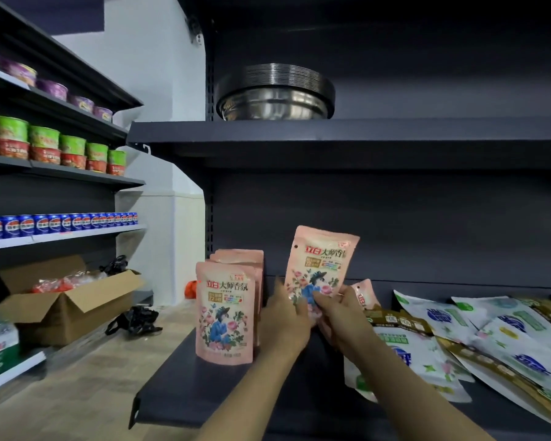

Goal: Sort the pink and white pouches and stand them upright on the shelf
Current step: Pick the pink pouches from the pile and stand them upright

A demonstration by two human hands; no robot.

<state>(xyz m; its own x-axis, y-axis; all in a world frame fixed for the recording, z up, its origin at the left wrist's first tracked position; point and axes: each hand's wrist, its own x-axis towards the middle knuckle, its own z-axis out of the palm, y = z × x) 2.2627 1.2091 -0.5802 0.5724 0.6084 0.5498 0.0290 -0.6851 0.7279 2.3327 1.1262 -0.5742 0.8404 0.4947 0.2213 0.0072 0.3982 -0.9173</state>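
Note:
A row of pink pouches [226, 310] stands upright at the left end of the dark shelf [185, 389], one behind another. Just right of it, a pink pouch [320, 262] is held upright above the shelf by both hands. My left hand [288, 316] grips its lower left edge and my right hand [341, 316] pinches its lower right corner. Another pink pouch [365, 294] peeks out behind my right hand. White pouches [427, 354] with gold and green print lie flat in a loose pile on the right of the shelf.
A stack of steel bowls [274, 97] sits on the shelf above. To the left, another rack holds cup noodles [58, 144] and blue cans [61, 222]. An open cardboard box [67, 297] and black bags [137, 319] lie on the floor.

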